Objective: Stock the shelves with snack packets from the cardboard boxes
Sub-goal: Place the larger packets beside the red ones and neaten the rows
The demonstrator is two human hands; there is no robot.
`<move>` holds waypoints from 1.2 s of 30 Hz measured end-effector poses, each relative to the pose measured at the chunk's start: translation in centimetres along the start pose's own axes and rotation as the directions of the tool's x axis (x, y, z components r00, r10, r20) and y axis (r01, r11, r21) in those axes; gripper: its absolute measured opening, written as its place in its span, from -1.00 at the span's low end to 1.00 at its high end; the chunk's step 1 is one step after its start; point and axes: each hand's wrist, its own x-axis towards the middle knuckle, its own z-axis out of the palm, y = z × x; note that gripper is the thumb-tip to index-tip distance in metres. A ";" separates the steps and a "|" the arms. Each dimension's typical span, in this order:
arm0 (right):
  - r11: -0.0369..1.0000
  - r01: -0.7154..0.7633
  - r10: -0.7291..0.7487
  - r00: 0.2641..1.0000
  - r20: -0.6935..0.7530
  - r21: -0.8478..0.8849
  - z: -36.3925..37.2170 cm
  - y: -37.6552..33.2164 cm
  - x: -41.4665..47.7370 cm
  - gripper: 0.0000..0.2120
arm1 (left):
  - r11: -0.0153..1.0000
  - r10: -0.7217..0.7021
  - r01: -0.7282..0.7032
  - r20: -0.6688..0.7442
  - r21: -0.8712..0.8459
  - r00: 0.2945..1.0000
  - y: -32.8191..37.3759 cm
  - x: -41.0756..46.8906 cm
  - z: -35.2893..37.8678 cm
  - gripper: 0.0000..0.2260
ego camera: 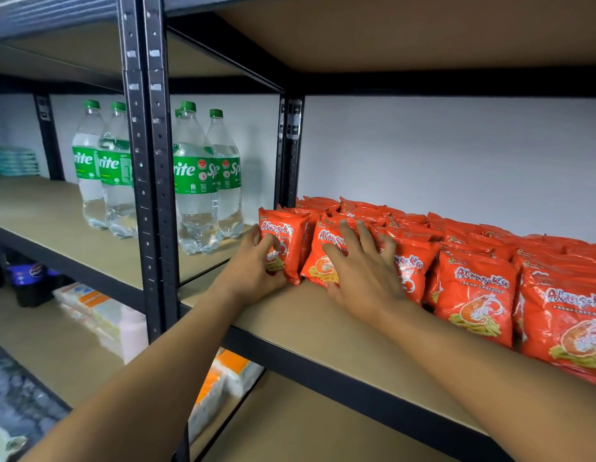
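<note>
The end packet [285,241] stands at the left end of a row of red snack packets [473,288] on the shelf [306,325]. The left hand [256,268] curls its fingers round it and grips it. The next packet [323,261] stands just beside it. The right hand [363,271] presses on that one with fingers straight and spread. Sprite bottles [196,181] stand to the left, behind a black post [149,161].
</note>
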 end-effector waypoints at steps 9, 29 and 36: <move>0.995 -0.095 0.096 0.992 -0.081 0.019 -2.9 5.0 -5.7 -0.44 | 0.939 0.181 -0.152 -0.065 0.309 0.981 3.9 -0.3 0.8 -0.52; 0.987 -0.163 0.163 0.985 -0.063 0.010 -4.7 11.7 -11.9 -0.44 | 0.802 0.532 -0.527 0.065 0.282 0.844 15.0 0.1 6.6 -0.64; 0.986 -0.160 0.161 0.986 0.039 -0.035 -4.0 13.8 -13.2 -0.45 | 0.816 0.474 -0.481 0.106 0.322 0.874 15.5 -0.4 8.2 -0.73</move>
